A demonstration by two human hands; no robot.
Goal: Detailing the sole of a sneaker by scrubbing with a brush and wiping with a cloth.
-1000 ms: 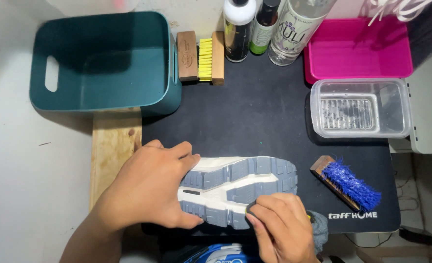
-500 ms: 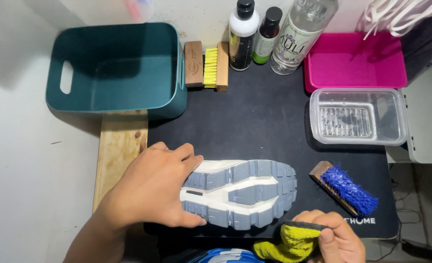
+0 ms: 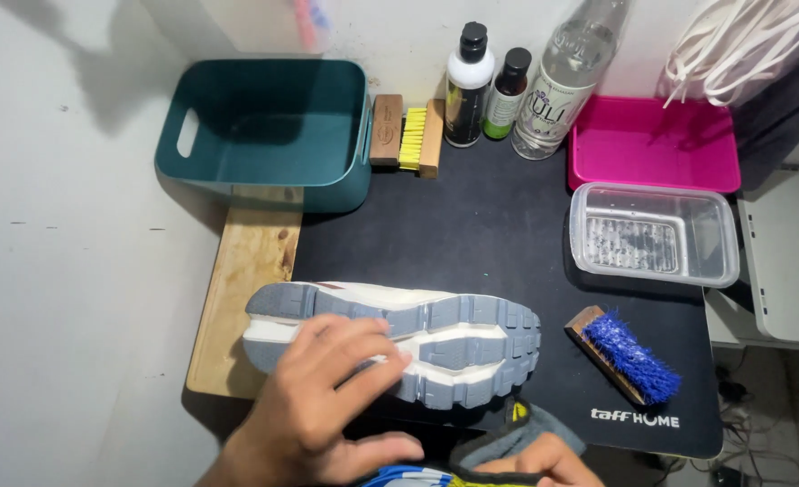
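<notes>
A sneaker [image 3: 454, 334] lies sole up on the black mat [image 3: 499, 234], its grey and white sole facing me. My left hand [image 3: 327, 397] holds it from the near side, fingers spread over the heel half of the sole. My right hand [image 3: 535, 464] is at the bottom edge, closed on a grey and yellow cloth [image 3: 517, 428] just below the shoe's toe end. Only the top of that hand shows.
A blue-bristled wooden brush [image 3: 625, 356] lies right of the shoe. Behind it are a clear plastic tub [image 3: 652, 234], a pink tray [image 3: 656, 144], three bottles [image 3: 508, 81], a yellow-bristled brush [image 3: 408, 135] and a teal bin [image 3: 264, 131]. A wooden board [image 3: 246, 271] lies under the mat's left edge.
My right hand left the sole and dropped to the bottom edge with the cloth. The left hand slid back along the sole, baring the heel end.
</notes>
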